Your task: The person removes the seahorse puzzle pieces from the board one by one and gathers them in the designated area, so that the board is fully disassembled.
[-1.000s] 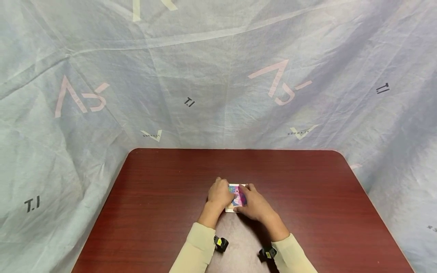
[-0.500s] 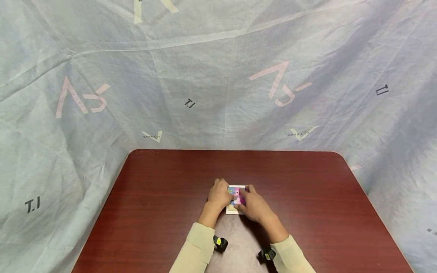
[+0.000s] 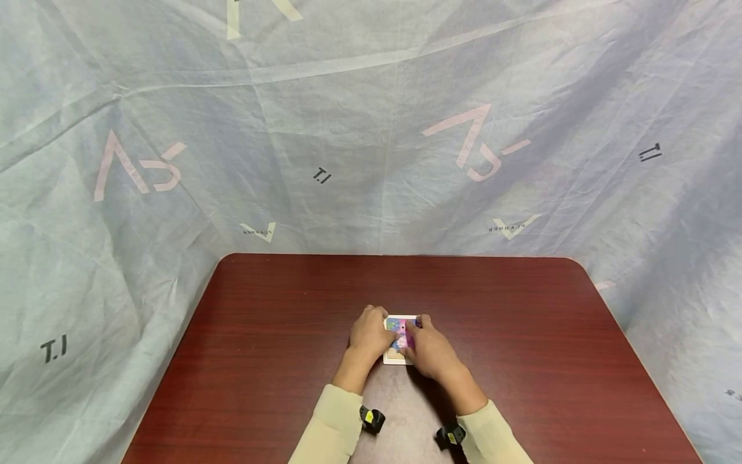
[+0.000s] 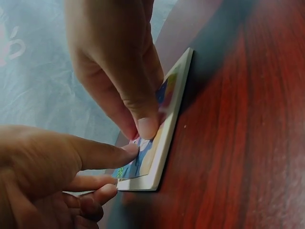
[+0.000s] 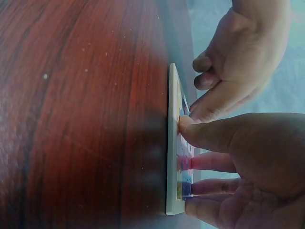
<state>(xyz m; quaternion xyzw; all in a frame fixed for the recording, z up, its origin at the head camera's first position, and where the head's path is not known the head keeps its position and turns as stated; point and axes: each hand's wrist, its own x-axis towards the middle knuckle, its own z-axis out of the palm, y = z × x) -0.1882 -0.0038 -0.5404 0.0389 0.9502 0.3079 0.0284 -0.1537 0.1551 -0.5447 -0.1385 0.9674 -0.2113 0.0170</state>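
Note:
A small white-edged board (image 3: 397,361) with a colourful picture lies on the table between both hands. My left hand (image 3: 370,334) grips its left side; in the left wrist view the thumb of this hand (image 4: 43,164) lies on the picture and other fingers touch the board's edge (image 4: 167,145). From the right, my right hand (image 3: 433,352) rests thumb and fingertips on the picture. Seen from the right wrist, the fingers of that hand (image 5: 267,162) are fairly straight and spread along the board (image 5: 171,143), its thumb close to the left thumb. The hands cover part of the picture.
The dark red wood-grain table (image 3: 278,309) extends around the board. Pale printed cloth (image 3: 348,129) hangs behind the table and at both sides. Black devices are strapped at the left wrist (image 3: 372,419) and right wrist (image 3: 450,436).
The right thumb has shifted up from the board's near edge, uncovering more of the picture's tan lower part. Both hands otherwise stay nearly in place, with the left hand slightly further left.

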